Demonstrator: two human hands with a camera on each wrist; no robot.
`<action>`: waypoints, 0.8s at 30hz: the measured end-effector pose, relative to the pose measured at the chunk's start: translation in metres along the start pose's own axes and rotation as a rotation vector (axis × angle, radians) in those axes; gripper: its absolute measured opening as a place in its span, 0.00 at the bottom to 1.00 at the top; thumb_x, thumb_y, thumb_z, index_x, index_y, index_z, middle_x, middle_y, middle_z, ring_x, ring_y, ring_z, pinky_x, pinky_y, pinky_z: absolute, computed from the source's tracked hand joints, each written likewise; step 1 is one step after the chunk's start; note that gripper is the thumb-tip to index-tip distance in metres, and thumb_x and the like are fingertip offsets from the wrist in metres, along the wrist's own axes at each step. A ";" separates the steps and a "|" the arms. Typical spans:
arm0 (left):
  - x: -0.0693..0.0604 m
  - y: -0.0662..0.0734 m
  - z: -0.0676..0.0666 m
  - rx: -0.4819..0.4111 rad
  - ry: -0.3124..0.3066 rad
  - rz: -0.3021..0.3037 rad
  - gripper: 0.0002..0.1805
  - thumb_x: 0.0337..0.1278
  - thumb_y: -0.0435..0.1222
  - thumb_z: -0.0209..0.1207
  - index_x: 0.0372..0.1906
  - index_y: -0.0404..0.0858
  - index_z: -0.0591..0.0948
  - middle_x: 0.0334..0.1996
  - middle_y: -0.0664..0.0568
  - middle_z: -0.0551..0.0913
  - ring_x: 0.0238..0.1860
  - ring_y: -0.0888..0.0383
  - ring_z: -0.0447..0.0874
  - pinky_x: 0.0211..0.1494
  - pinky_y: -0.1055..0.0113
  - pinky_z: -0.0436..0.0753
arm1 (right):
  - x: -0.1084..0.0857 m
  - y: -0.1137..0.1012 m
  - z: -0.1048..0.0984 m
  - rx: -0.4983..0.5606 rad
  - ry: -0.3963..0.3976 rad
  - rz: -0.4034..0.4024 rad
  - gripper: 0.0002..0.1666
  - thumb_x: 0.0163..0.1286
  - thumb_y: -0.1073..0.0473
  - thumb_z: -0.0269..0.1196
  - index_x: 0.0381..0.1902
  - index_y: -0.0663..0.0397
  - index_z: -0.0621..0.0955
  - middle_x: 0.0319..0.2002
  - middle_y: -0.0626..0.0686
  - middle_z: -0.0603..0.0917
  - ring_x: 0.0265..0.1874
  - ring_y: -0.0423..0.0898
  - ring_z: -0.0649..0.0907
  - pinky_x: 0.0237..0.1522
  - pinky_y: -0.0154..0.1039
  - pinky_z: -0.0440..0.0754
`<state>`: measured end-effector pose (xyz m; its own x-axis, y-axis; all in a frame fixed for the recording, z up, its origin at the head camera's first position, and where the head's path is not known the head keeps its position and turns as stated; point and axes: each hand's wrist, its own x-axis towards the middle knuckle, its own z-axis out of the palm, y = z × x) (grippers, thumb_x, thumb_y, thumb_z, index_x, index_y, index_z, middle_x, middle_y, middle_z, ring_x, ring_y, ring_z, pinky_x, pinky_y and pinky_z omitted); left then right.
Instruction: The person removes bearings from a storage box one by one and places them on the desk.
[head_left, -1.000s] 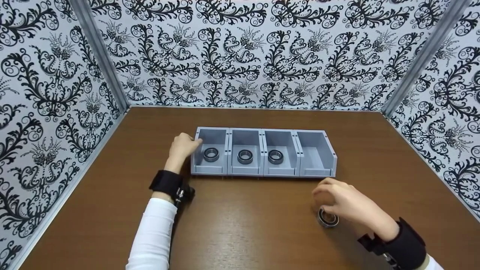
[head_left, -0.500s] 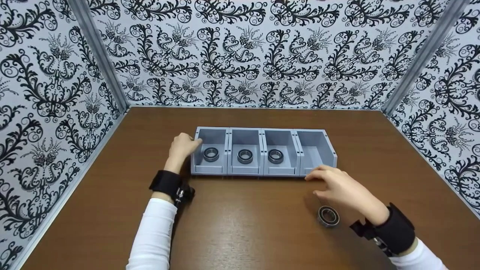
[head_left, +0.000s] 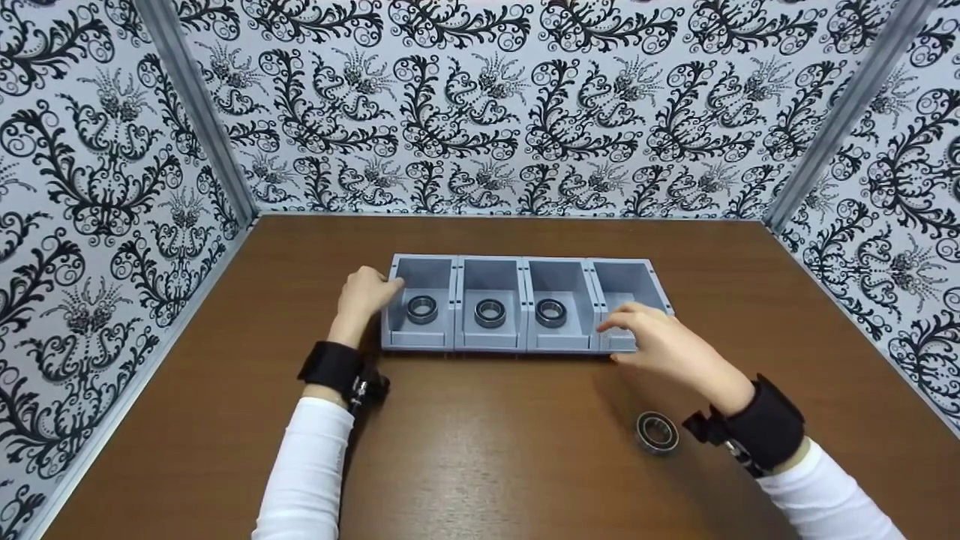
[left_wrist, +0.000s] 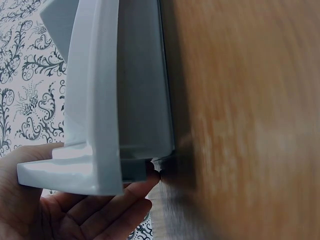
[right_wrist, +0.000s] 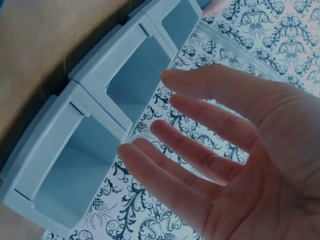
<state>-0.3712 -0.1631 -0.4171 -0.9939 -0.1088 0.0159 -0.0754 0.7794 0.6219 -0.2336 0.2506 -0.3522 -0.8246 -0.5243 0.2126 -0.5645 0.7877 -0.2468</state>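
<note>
Four-sided grey bins stand joined in a row; the leftmost storage bin (head_left: pixel 418 340) has my left hand (head_left: pixel 366 292) at its outer side wall, thumb over the edge. In the left wrist view, the fingers (left_wrist: pixel 117 215) curl round the bin's outer side. My right hand (head_left: pixel 667 346) hovers over the front of the rightmost bin (head_left: pixel 618 343), partly covering it. Its fingers (right_wrist: pixel 175 185) are spread and loosely bent, holding nothing. A ball bearing (head_left: pixel 657 449) lies flat on the table, below that hand. Single bearings sit in the left bin, the second bin (head_left: pixel 490 339) and the third bin (head_left: pixel 562 342).
The brown table (head_left: pixel 480 450) extends around the bins. Patterned panels (head_left: pixel 495 112) enclose the back and both sides, with grey metal posts (head_left: pixel 202 112) at the corners. Black straps with cameras (head_left: pixel 334 364) are worn on both wrists.
My right hand has moved away from the bearing on the table, up and left to the rightmost bin. The bearing stays in place. My left hand has not moved.
</note>
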 end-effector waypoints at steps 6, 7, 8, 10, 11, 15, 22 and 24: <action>0.001 -0.002 0.001 -0.012 0.017 0.012 0.23 0.63 0.49 0.60 0.15 0.43 0.74 0.31 0.42 0.86 0.32 0.50 0.79 0.34 0.58 0.75 | 0.018 -0.001 -0.002 -0.004 0.007 -0.031 0.21 0.54 0.71 0.70 0.49 0.64 0.86 0.48 0.63 0.85 0.48 0.60 0.85 0.51 0.56 0.83; 0.001 -0.002 0.001 -0.013 0.017 0.012 0.24 0.63 0.49 0.60 0.14 0.44 0.73 0.30 0.43 0.84 0.31 0.50 0.78 0.33 0.59 0.74 | 0.021 -0.001 -0.002 -0.004 0.002 -0.027 0.21 0.54 0.71 0.70 0.49 0.64 0.85 0.48 0.63 0.85 0.48 0.61 0.85 0.52 0.56 0.83; 0.001 -0.002 0.001 -0.014 0.015 0.011 0.24 0.63 0.49 0.60 0.14 0.44 0.72 0.29 0.44 0.84 0.31 0.50 0.78 0.33 0.60 0.73 | 0.024 -0.001 -0.002 -0.001 0.000 -0.022 0.21 0.55 0.71 0.70 0.49 0.64 0.85 0.49 0.63 0.85 0.48 0.61 0.85 0.52 0.56 0.83; 0.001 -0.002 0.001 -0.015 0.012 0.010 0.23 0.63 0.49 0.60 0.15 0.43 0.73 0.30 0.43 0.85 0.31 0.49 0.78 0.35 0.58 0.75 | 0.028 -0.002 -0.003 0.005 -0.003 -0.020 0.21 0.56 0.70 0.70 0.50 0.65 0.85 0.49 0.63 0.85 0.48 0.61 0.85 0.52 0.57 0.83; 0.001 -0.002 0.001 -0.014 0.010 0.011 0.23 0.63 0.49 0.60 0.16 0.42 0.74 0.31 0.41 0.86 0.32 0.49 0.79 0.36 0.57 0.76 | 0.031 -0.002 -0.003 0.006 -0.004 -0.018 0.22 0.56 0.70 0.70 0.50 0.65 0.85 0.49 0.63 0.85 0.48 0.61 0.85 0.51 0.56 0.83; 0.001 -0.002 0.001 -0.017 0.008 0.014 0.21 0.64 0.49 0.59 0.22 0.38 0.80 0.44 0.34 0.89 0.38 0.45 0.83 0.45 0.50 0.81 | 0.039 -0.002 -0.004 0.015 -0.019 0.001 0.23 0.56 0.71 0.69 0.53 0.65 0.84 0.51 0.65 0.84 0.49 0.62 0.85 0.52 0.57 0.83; 0.000 -0.002 0.001 -0.015 0.010 0.010 0.21 0.63 0.50 0.59 0.27 0.35 0.83 0.46 0.33 0.88 0.43 0.41 0.86 0.48 0.47 0.83 | 0.054 -0.003 -0.002 0.010 -0.032 0.013 0.25 0.57 0.71 0.67 0.55 0.64 0.84 0.54 0.65 0.84 0.54 0.63 0.84 0.55 0.58 0.83; 0.000 -0.002 0.001 -0.020 0.000 0.005 0.22 0.64 0.50 0.59 0.32 0.33 0.86 0.49 0.32 0.88 0.46 0.39 0.87 0.50 0.46 0.83 | 0.058 -0.003 -0.001 0.012 -0.027 0.005 0.25 0.56 0.70 0.67 0.55 0.65 0.84 0.54 0.64 0.84 0.53 0.62 0.84 0.55 0.58 0.83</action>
<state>-0.3714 -0.1635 -0.4191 -0.9943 -0.1051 0.0191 -0.0689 0.7678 0.6370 -0.2794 0.2186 -0.3383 -0.8280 -0.5290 0.1858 -0.5606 0.7865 -0.2593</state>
